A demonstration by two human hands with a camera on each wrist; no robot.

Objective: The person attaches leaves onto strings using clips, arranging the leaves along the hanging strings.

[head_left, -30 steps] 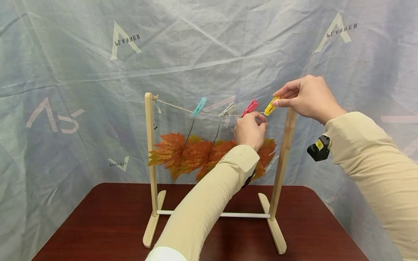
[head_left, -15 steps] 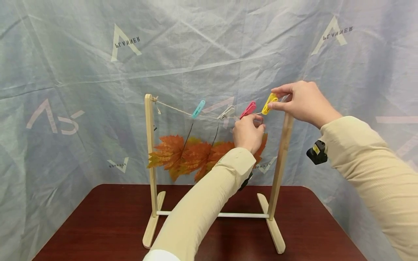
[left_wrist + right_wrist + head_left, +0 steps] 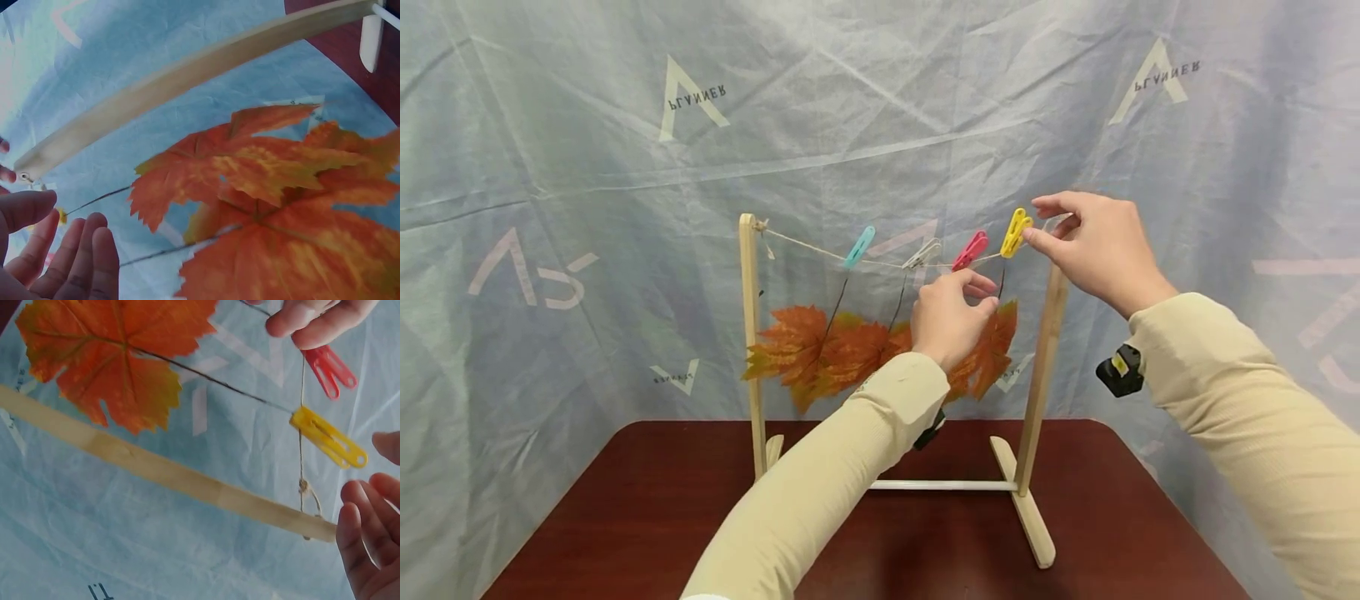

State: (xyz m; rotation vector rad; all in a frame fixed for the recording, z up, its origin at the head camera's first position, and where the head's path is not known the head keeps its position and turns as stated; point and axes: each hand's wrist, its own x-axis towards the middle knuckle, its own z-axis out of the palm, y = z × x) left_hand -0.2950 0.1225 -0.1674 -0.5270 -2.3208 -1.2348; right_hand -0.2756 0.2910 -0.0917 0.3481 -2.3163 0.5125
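Note:
A yellow clothespin (image 3: 1016,232) stands on the string (image 3: 805,244) near the right post. It clips the dark stem (image 3: 219,382) of an orange maple leaf (image 3: 112,347), as the right wrist view shows. My right hand (image 3: 1101,246) hovers just right of this clothespin, thumb and fingers spread apart, holding nothing. Below the pink clothespin (image 3: 970,250) is my left hand (image 3: 947,321), its fingers loosely bent and separate from the thumb. In the left wrist view, a gap shows between that hand's thumb (image 3: 31,209) and the leaf stems.
Light blue (image 3: 860,247) and white (image 3: 921,254) clothespins hold more maple leaves (image 3: 797,333) farther left. The wooden stand has a left post (image 3: 749,317), a right post (image 3: 1042,375) and a white crossbar (image 3: 940,485). It rests on a dark red table (image 3: 602,508) before a grey cloth backdrop (image 3: 587,208).
My right hand has let go of the yellow clothespin and drawn slightly right. My left hand has moved left and down from the stem, and the rightmost leaf shows more fully.

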